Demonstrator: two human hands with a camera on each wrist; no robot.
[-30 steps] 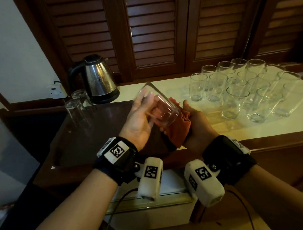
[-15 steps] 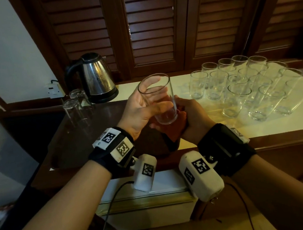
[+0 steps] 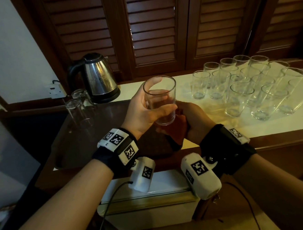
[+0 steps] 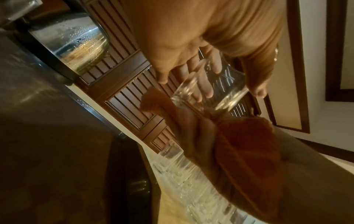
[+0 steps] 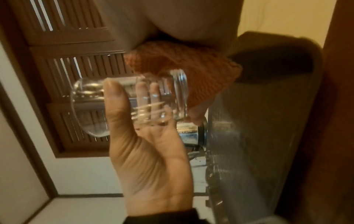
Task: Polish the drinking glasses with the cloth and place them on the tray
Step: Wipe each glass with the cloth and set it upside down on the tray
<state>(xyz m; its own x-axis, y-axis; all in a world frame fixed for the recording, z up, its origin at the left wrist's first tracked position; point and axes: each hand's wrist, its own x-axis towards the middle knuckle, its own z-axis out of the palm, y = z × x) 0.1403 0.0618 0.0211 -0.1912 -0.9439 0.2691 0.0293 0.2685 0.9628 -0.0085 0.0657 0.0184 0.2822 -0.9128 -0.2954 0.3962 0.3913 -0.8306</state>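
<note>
Fingers [image 5: 153, 97] through glass [image 5: 130, 103], wrist-only

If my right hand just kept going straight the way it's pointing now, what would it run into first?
The base of the held glass: your right hand cups the orange cloth right under it, fingers aimed toward your left hand. Depth is unclear, but glass and left palm come first.

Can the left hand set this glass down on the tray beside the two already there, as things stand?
Probably yes. The left hand grips the glass just above the dark tray, whose near surface looks bare; the two glasses stand at its far left corner. The right hand only holds the cloth beneath.
</note>
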